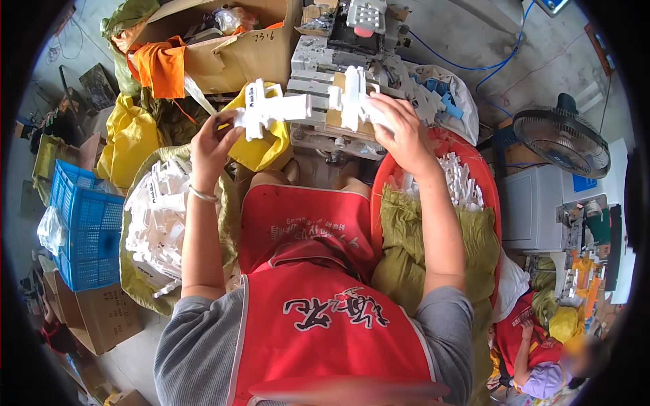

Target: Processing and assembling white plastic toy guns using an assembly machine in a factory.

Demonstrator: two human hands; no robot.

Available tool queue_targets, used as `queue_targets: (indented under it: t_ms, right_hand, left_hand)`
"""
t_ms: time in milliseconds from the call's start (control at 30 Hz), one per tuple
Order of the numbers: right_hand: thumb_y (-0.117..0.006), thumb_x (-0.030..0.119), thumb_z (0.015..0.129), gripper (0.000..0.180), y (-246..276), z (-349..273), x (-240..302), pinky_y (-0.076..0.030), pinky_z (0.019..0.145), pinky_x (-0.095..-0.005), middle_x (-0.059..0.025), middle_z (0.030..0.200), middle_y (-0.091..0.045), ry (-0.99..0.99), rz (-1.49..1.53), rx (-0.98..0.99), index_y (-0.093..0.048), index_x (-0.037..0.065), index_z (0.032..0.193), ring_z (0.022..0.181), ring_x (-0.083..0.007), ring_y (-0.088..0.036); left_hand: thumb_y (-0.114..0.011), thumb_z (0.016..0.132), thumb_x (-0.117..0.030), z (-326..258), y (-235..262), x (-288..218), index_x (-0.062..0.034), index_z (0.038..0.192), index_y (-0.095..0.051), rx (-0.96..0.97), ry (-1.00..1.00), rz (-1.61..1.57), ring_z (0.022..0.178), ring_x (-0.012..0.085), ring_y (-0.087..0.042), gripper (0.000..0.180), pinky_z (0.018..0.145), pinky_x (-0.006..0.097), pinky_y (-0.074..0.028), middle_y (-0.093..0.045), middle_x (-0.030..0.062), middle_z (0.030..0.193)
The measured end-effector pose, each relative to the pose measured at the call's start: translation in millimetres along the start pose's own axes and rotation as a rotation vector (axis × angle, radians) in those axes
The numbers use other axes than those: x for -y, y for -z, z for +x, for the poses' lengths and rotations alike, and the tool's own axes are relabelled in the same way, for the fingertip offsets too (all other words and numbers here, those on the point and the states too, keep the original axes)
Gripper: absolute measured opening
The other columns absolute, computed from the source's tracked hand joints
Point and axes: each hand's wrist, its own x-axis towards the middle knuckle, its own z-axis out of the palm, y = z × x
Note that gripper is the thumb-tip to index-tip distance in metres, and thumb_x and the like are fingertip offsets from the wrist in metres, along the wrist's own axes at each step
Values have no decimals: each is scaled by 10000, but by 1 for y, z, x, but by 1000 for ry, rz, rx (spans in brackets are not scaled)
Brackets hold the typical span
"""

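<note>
My left hand (214, 143) is closed on the left end of a white plastic part (271, 111), cross-shaped with black print, raised in front of the machine. On the other side, my right hand (405, 132) grips a second white plastic part (353, 98) of similar shape by its right end. That one is over the brown block on the grey metal machine (308, 74); whether it rests there I cannot tell. The two parts are apart from each other. Fingertips of both hands are partly hidden behind the parts.
An open sack (130, 260) heaped with white parts stands at left. More white parts lie in a red tub (493, 196) at right, partly covered by green sacking (433, 243). Around are a blue crate (88, 237), a cardboard box (237, 57), a fan (562, 139) and another person (542, 365).
</note>
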Motion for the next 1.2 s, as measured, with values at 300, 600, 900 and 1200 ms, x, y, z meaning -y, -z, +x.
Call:
queue_targets:
  t_ms: [300,600,900,1200]
  right_hand:
    - [-594,68,807,388,5,-10,17,-385,991,-389,-133,1275,-544,-85,68,-58,-574,18,1191,1174,-314,-510]
    - [-435,31,961,215,-8,-86,17,-538,794,-326,-174,1083,-605,-350,283,-241,-580,-105,1042,931,-230,-607]
    - [-572,47,869,113,-84,-39,135,-511,674,-311,-138,880,-660,-113,645,281,-629,-23,936,772,-236,-651]
    - [-535,569,848,585,-270,20,163,-483,789,-457,-225,947,-654,-349,398,561,-546,16,1041,935,-402,-610]
  left_hand:
    - [-682,814,-9,-48,36,-2,3,1124,-587,-141,30,206,974,136,-615,324,829,273,-512,-630,59,1076]
    - [-708,782,-2,-134,133,-50,-25,1091,-618,-427,-9,820,971,155,-635,322,852,266,-519,-628,72,1122]
    - [-724,770,-101,-204,199,-82,-69,1093,-645,-510,204,1265,1012,212,-610,335,880,322,-500,-638,97,1065]
    - [-655,824,-331,-275,276,-58,-96,1167,-583,-793,468,1728,1106,265,-532,422,979,367,-398,-629,68,1159]
